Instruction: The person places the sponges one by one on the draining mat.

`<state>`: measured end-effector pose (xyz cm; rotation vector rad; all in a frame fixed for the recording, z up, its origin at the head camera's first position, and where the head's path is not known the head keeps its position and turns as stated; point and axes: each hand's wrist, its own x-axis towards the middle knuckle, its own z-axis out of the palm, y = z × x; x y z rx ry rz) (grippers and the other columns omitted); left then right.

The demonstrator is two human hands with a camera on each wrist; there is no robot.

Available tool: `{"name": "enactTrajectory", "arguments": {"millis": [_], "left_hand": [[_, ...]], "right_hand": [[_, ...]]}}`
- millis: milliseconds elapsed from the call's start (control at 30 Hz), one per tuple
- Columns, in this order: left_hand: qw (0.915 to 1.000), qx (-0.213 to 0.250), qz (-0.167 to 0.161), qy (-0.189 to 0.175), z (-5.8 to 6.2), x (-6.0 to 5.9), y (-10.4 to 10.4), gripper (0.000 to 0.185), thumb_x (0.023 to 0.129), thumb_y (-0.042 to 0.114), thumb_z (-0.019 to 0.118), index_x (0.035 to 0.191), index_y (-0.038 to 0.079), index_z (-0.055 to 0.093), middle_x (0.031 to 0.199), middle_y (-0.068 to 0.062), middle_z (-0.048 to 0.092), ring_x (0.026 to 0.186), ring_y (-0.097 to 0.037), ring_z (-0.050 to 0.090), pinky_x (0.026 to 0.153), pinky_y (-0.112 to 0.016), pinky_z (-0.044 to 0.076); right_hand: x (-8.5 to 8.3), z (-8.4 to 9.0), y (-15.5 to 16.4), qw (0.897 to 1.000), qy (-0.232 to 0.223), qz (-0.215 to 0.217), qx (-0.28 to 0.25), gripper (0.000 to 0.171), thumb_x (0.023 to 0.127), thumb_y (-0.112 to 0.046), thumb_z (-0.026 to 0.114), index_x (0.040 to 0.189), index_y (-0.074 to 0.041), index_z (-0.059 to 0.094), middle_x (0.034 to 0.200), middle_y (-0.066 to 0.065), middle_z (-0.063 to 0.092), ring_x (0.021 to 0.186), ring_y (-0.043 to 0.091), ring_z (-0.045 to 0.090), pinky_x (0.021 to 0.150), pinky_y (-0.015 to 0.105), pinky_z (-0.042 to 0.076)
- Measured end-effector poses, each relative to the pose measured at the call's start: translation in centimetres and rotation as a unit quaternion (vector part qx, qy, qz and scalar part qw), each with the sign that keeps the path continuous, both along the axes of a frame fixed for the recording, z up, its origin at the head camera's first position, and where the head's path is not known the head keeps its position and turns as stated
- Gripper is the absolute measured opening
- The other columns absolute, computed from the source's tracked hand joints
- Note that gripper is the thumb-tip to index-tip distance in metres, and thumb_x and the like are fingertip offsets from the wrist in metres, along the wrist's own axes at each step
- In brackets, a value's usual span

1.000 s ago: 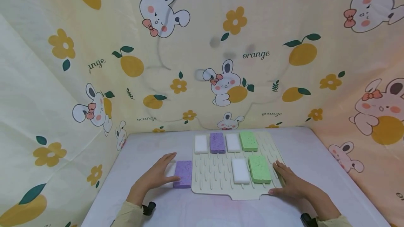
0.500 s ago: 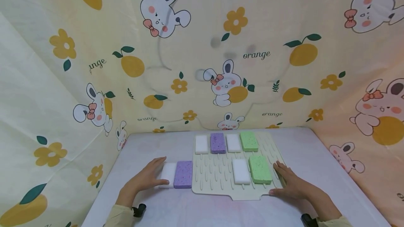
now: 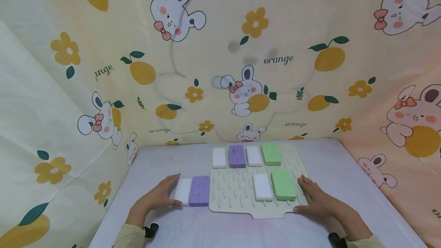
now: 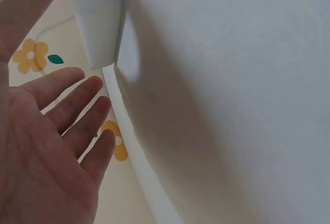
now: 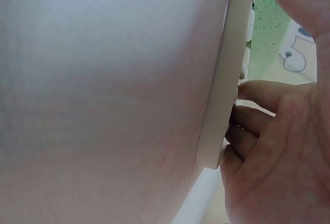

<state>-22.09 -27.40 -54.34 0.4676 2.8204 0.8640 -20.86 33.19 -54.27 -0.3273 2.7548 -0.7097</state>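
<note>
My left hand [image 3: 156, 197] is beside a white sponge [image 3: 183, 191] on the table, thumb at its near corner and fingers spread toward the far side. In the left wrist view, the fingers of this hand [image 4: 51, 146] look loose, near the white sponge [image 4: 98, 20]. A purple sponge [image 3: 200, 191] lies against that sponge's right side, next to a cream ridged drying mat [image 3: 231, 206]. My right hand [image 3: 318, 199] rests on the mat's right edge. In the right wrist view, that hand [image 5: 278, 146] touches the mat's rim [image 5: 221, 79] with its fingertips.
On the mat's back row lie a white sponge [image 3: 219, 157], a purple one [image 3: 237, 156], another white one [image 3: 254, 156] and a green one [image 3: 271, 154]. Nearer are a white sponge [image 3: 262, 187] and a green sponge [image 3: 284, 185]. A patterned cloth [image 3: 213, 114] hangs behind the table.
My left hand has drawn back leftward from the purple sponge, uncovering the white one, and its thumb is now at the white one's corner. My right hand has stayed at the mat's edge.
</note>
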Motion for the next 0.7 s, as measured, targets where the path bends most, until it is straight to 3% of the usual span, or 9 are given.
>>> {"name": "enactTrajectory", "arguments": {"millis": [333, 700], "left_hand": [[0.9996, 0.002, 0.009, -0.026, -0.55, 0.06, -0.04, 0.117, 0.074, 0.042, 0.1, 0.165, 0.002, 0.038, 0.165, -0.028, 0.041, 0.154, -0.05, 0.035, 0.127, -0.066, 0.029], [0.9996, -0.011, 0.009, -0.023, -0.3, 0.25, 0.1, 0.115, 0.074, 0.041, 0.1, 0.164, 0.002, 0.04, 0.164, -0.028, 0.043, 0.153, -0.051, 0.037, 0.126, -0.067, 0.031]], "right_hand": [[0.07, -0.08, -0.04, 1.0, 0.007, 0.002, 0.004, 0.123, 0.082, -0.059, 0.088, 0.167, 0.005, 0.025, 0.172, 0.036, 0.013, 0.15, 0.072, 0.009, 0.116, 0.086, 0.021], [0.03, 0.14, -0.01, 1.0, -0.002, 0.001, 0.004, 0.126, 0.081, -0.061, 0.088, 0.168, 0.004, 0.023, 0.172, 0.035, 0.011, 0.151, 0.07, 0.007, 0.116, 0.086, 0.02]]}}
